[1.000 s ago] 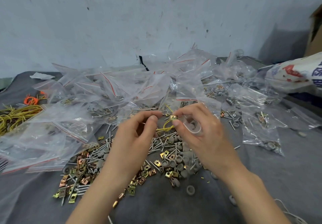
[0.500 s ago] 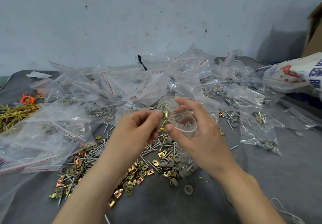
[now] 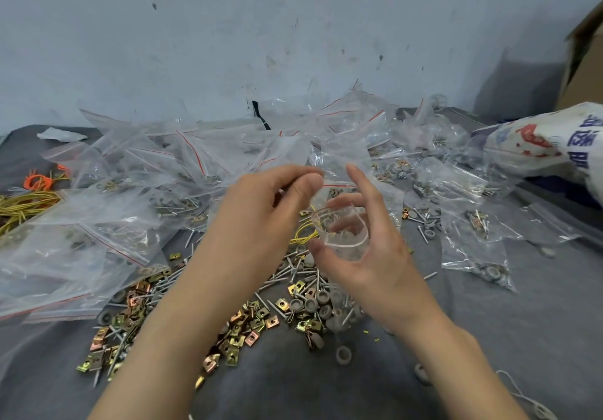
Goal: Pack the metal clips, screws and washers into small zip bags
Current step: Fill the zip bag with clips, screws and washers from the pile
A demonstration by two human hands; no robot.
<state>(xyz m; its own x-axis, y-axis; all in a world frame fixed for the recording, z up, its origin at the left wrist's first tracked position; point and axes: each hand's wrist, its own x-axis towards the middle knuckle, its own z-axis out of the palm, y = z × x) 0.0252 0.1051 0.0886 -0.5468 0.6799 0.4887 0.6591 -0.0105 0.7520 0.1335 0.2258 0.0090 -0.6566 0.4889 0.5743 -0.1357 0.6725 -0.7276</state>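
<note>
Small clear bag (image 3: 341, 233), or possibly a cup (can't tell which): held above the loose pile, mouth open and facing up. My right hand (image 3: 375, 266) is curled round it, thumb on the near side and forefinger sticking up free. My left hand (image 3: 261, 220) sits just beside the mouth with its fingertips (image 3: 308, 181) pinched together; can't tell if a part is between them.

To do it well, I judge: bring the pinch right over the opening, release low, and hold the mouth wide.

Underneath lie brass clips (image 3: 235, 338), screws (image 3: 287, 272) and grey washers (image 3: 318, 305), mixed together, plus a yellow wire loop (image 3: 303, 233).

Surface is a grey cloth (image 3: 489, 338). A heap of filled bags (image 3: 130, 191) lies behind, wire bundles (image 3: 23, 204) far left, a printed sack (image 3: 548, 139) and a cardboard box (image 3: 584, 60) to the right. Scuffed pale wall (image 3: 228, 44).
</note>
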